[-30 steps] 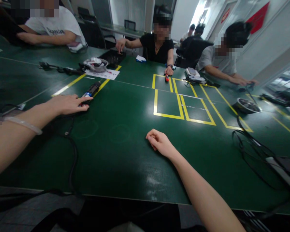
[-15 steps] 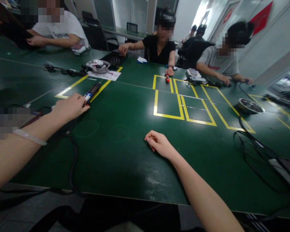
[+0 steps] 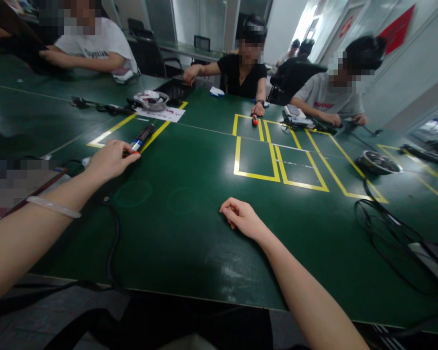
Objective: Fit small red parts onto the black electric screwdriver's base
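Note:
My left hand (image 3: 111, 158) is at the left of the green table (image 3: 190, 253), a pale bangle (image 3: 54, 207) on its wrist. Its fingers are closed around the near end of an electric screwdriver (image 3: 144, 136) with a dark body and a blue and silver band. The tool's thin tip points away from me, beside a yellow tape line. An orange bit shows at my fingertips; my palm hides the rest. My right hand (image 3: 243, 217) rests on the table near the middle, fingers loosely curled, with nothing seen in them.
Beyond the screwdriver, a metal bowl (image 3: 151, 101) sits by a printed paper sheet (image 3: 168, 114). Yellow tape rectangles (image 3: 257, 176) mark the table. At right are another metal bowl (image 3: 381, 163) and black cables (image 3: 372, 231). A co-worker opposite has a hand (image 3: 259, 108) at a small red object (image 3: 255, 119).
The view has shifted slightly, and my left hand and the screwdriver appear a little further right. My right hand stays put. The co-worker at right has drawn one hand inward.

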The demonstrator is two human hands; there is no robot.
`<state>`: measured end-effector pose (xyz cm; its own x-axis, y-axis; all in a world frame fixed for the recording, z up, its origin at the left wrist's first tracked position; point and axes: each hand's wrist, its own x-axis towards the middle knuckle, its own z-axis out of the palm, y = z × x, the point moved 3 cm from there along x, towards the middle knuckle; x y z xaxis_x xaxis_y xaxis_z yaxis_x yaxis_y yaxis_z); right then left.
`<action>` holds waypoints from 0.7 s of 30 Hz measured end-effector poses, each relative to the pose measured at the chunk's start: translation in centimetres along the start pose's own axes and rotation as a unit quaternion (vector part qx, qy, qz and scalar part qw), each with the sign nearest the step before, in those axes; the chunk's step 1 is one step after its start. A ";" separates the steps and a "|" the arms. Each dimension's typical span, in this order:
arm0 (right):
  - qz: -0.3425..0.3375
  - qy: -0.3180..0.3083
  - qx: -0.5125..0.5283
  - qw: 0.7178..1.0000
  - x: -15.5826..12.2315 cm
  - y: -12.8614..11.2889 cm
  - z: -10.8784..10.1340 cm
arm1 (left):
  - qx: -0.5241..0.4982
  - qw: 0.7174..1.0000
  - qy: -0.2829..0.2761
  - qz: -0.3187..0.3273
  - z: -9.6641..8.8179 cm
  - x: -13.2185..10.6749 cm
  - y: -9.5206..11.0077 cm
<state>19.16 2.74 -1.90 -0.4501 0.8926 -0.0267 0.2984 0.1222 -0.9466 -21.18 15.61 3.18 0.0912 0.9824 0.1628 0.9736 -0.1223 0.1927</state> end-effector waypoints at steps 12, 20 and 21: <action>0.031 -0.033 0.045 0.998 -0.3 -0.5 0.1 | -0.072 0.937 -0.075 0.334 2.6 -9.2 23.2; 0.020 -0.052 0.068 0.996 -0.3 -0.5 -0.1 | -0.052 0.916 -0.071 0.391 3.0 -9.7 24.8; 0.031 -0.048 0.073 0.996 -0.3 -0.4 -0.1 | -0.036 0.927 -0.064 0.368 2.7 -9.0 23.8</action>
<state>19.23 2.51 -1.46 -0.5144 0.8505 -0.1099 0.2047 -0.0026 -0.9788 1.77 4.27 3.72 0.7537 0.6372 0.1612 0.6218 -0.7707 0.1391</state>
